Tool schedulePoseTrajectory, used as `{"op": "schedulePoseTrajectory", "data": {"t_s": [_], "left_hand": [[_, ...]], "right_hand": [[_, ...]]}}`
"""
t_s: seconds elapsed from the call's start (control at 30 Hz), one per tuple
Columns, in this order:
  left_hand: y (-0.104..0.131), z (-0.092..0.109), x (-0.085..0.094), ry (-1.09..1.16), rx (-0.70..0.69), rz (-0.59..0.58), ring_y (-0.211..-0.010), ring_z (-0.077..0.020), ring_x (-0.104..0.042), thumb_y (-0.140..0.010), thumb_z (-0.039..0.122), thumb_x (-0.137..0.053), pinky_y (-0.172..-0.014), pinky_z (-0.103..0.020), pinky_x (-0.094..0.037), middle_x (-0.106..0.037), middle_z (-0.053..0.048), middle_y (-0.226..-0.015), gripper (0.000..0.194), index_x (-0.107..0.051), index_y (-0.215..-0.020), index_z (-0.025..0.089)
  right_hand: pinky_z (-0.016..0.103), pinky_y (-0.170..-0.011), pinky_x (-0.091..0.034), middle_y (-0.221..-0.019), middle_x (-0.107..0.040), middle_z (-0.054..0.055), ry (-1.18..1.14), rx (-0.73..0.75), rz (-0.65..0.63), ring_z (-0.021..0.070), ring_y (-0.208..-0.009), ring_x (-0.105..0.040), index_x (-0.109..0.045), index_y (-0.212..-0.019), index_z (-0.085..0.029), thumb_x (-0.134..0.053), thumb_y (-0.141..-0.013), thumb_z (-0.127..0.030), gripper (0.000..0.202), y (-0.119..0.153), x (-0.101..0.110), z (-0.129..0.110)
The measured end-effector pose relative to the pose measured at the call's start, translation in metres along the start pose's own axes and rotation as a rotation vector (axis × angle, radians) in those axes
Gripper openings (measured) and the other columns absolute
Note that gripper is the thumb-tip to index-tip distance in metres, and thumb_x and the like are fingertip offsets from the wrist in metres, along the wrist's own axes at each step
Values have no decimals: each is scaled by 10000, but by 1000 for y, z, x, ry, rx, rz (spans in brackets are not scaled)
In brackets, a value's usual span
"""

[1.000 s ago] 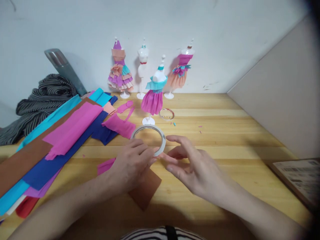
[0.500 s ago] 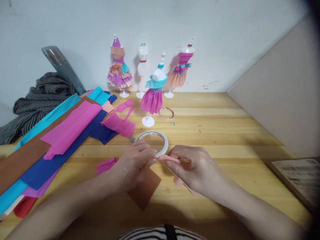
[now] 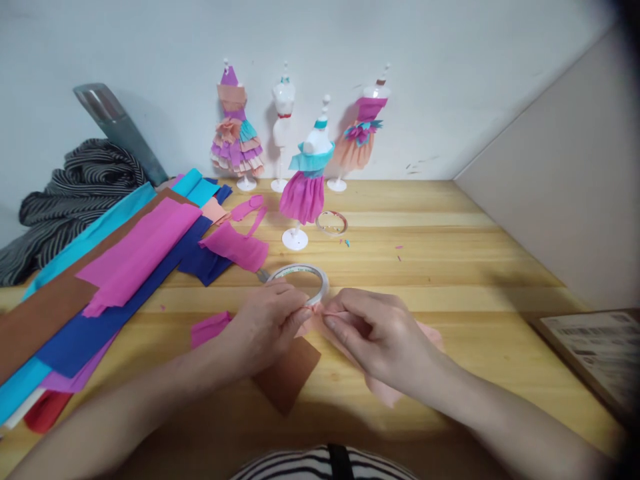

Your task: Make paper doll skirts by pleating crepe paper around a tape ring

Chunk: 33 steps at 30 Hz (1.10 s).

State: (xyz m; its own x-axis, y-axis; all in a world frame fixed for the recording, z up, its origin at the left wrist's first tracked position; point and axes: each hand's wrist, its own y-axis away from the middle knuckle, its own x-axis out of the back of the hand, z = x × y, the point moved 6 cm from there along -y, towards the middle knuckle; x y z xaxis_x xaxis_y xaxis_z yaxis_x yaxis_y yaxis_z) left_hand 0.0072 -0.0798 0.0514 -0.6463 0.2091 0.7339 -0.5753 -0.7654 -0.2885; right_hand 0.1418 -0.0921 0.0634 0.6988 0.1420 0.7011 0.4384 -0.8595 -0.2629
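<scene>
Between my two hands a strip of peach crepe paper [image 3: 383, 392] is pinched along its gathered edge. My left hand [image 3: 273, 320] closes thumb and fingers on one end of the gather. A short way to the right, my right hand [image 3: 377, 330] pinches the same paper, whose loose part hangs below and behind that hand. Just beyond my fingertips lies a roll of white double-sided tape [image 3: 323, 283], partly hidden by my left hand. A brown paper piece [image 3: 290, 377] lies under my left hand, and a magenta scrap [image 3: 210, 330] sits beside that forearm.
Several small mannequins stand by the wall, the nearest in a magenta skirt [image 3: 303, 197]. Crepe paper sheets [image 3: 145, 250] pile up at left, near a striped cloth [image 3: 85, 177] and a grey bottle [image 3: 120, 130]. A bracelet-like ring [image 3: 333, 223] and a cardboard box [image 3: 590, 353] lie farther right.
My hands still pinch the peach paper. More of its loose part now shows below and to the right of my right hand. The view has shifted slightly.
</scene>
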Motion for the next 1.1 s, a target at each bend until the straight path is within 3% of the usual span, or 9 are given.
{"op": "schedulePoseTrajectory", "data": {"t_s": [0.2, 0.37, 0.73, 1.1], "left_hand": [[-1, 0, -4, 52, 9, -52, -643, -120, -476, -936, 188, -447, -613, -244, -364, -500, 10, -635, 331, -499, -611, 148], [0, -3, -2, 89, 43, -60, -633, -121, -483, -943, 207, -456, -592, -240, -356, -492, 19, -623, 317, -532, -641, 147], [2, -4, -5, 100, 62, -97, -633, -121, -494, -943, 225, -456, -596, -246, -372, -508, 15, -626, 325, -524, -635, 147], [2, 0, -4, 60, 33, -99, -624, -118, -493, -942, 224, -441, -583, -235, -368, -506, 12, -618, 338, -531, -625, 146]], "right_hand": [[223, -534, -408, -677, -597, 18, -103, 109, -111, 115, -582, -525, -550, -761, -184, -439, -912, -129, 196, 2, -7, -10], [212, -559, -441, -710, -655, 14, -74, 58, -63, 113, -605, -590, -606, -864, -179, -488, -898, -143, 128, 1, 0, 0], [203, -492, -385, -595, -598, -17, -31, -72, -47, 93, -506, -511, -572, -775, -170, -524, -896, -218, 139, -1, -2, 15], [194, -468, -349, -565, -541, -39, -39, -85, -48, 80, -479, -460, -562, -715, -176, -570, -851, -202, 139, -2, -4, 19]]}}
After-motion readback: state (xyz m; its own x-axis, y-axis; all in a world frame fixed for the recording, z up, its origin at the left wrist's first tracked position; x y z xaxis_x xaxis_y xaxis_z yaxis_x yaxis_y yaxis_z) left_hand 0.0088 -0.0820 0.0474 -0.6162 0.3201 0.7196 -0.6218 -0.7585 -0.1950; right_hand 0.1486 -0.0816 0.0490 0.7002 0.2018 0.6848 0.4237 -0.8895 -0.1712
